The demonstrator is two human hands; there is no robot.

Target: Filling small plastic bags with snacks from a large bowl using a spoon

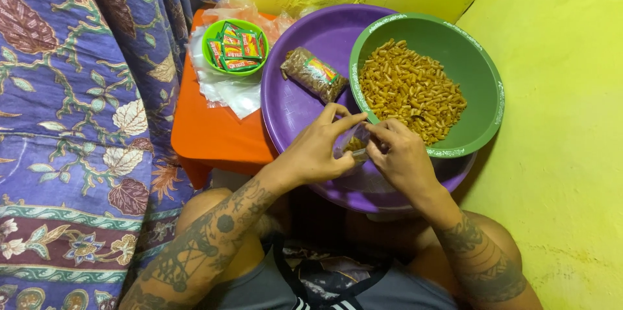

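both hands, left hand (318, 148) and right hand (399, 154), pinch a small clear bag (354, 143) partly filled with snacks, mouth held open at the green bowl (477, 70) rim for easy filling.

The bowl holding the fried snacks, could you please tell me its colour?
Green, with a pale patterned rim; the bowl shows best in the head view.

A home corner used for small-scale snack packing. Rough yellow-painted plaster walls (558, 102) meet behind a low orange plastic stool (207, 135); a purple floral batik cloth (71, 122) hangs alongside. A wide purple plastic basin (298, 102) and a green plastic bowl of fried snack sticks (477, 70) sit at floor level.
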